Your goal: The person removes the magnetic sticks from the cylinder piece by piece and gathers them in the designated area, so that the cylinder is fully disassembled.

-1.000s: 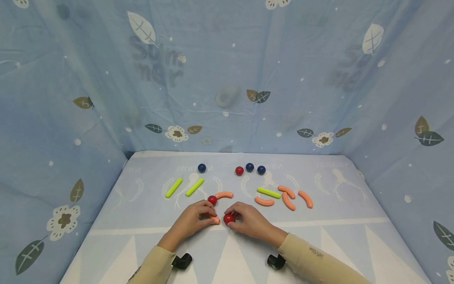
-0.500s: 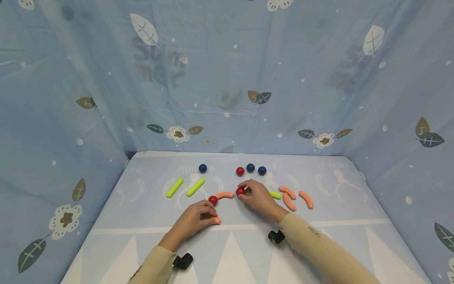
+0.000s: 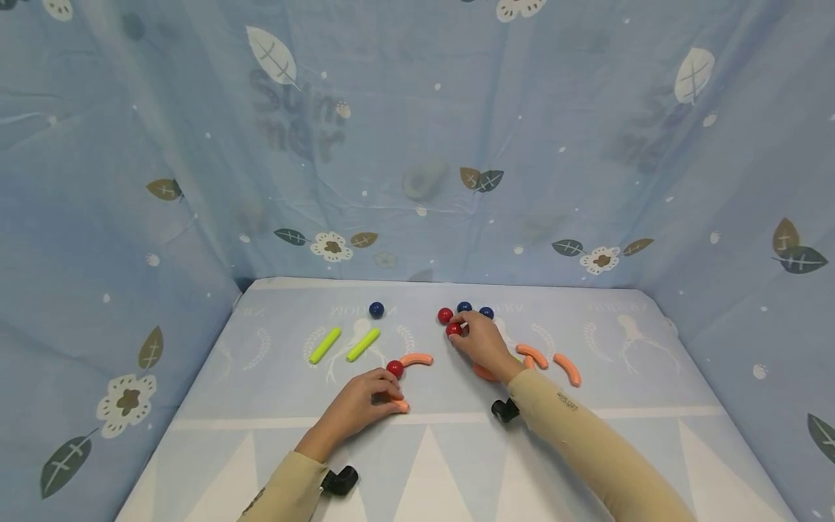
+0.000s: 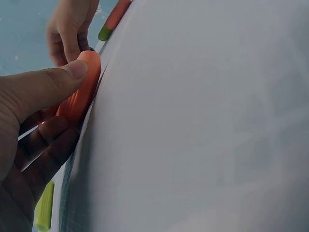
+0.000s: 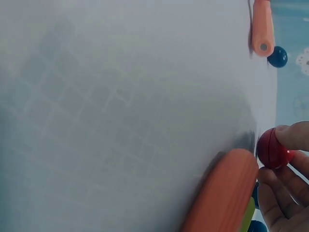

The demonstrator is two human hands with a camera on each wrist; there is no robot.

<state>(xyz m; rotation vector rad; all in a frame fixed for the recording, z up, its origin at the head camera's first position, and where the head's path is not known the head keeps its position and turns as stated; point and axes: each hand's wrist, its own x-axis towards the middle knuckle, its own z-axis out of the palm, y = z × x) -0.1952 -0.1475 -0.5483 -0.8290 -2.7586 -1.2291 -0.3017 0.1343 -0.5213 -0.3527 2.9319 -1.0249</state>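
Note:
My left hand (image 3: 359,402) pinches a curved orange stick (image 4: 82,94) between thumb and fingers, close over the cloth. A red ball (image 3: 394,369) lies just beyond its fingertips, beside another curved orange stick (image 3: 416,359). My right hand (image 3: 481,341) pinches a second red ball (image 5: 270,149) between thumb and fingers at the back of the table. Right behind it sit a third red ball (image 3: 445,315) and two blue balls (image 3: 464,307). Under the right hand and wrist, a green stick and a curved orange stick (image 3: 485,373) are partly hidden.
Two green sticks (image 3: 325,346) and a lone blue ball (image 3: 376,310) lie on the left of the patterned tablecloth (image 3: 261,391). More curved orange sticks (image 3: 567,370) rest to the right of my right forearm. A blue fabric curtain (image 3: 417,145) encloses the back and sides.
My right hand has carried its red ball from beside the left hand away to the back, near the red and blue balls there. The left hand stays in place, holding its orange stick.

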